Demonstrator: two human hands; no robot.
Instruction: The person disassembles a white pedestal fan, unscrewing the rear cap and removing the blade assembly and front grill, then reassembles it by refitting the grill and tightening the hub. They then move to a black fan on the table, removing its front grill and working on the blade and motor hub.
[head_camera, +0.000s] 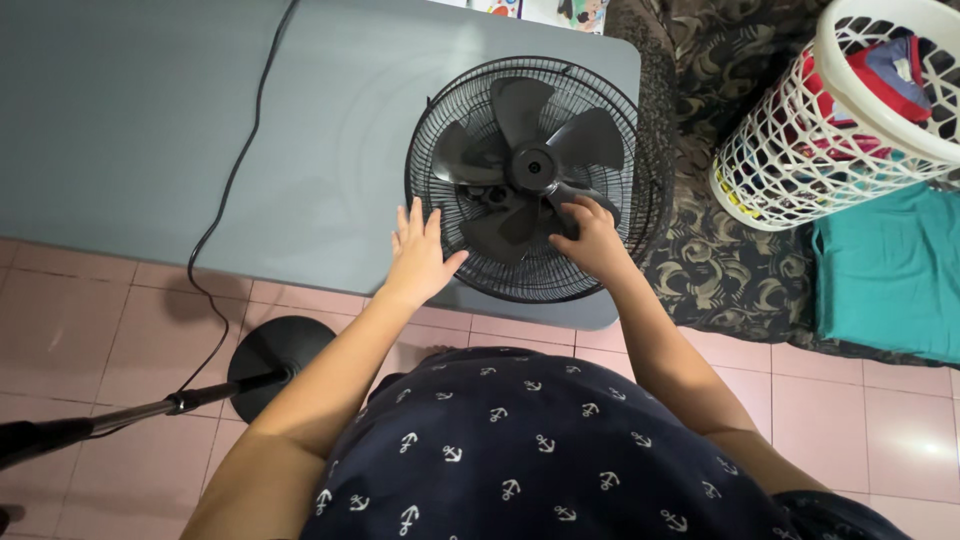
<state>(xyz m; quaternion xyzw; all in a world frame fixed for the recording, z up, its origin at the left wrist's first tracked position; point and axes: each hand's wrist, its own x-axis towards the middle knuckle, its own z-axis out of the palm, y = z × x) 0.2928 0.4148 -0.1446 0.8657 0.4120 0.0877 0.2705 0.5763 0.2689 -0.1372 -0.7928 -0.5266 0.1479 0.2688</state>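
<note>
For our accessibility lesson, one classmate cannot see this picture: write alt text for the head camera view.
Seen from above, a person's two hands work on a black fan head lying face up on a grey table: the left hand rests flat on its wire guard, the right hand grips a blade. A fan stand lies on the pink tiled floor; a white laundry basket sits to the right.

I see a black fan (530, 175) on a grey-blue table (150, 120). The floor (90, 330) is pink. My shirt (540, 450) is dark blue with little white anchors. The basket (850, 120) is white, the cloth (890, 270) teal.
</note>
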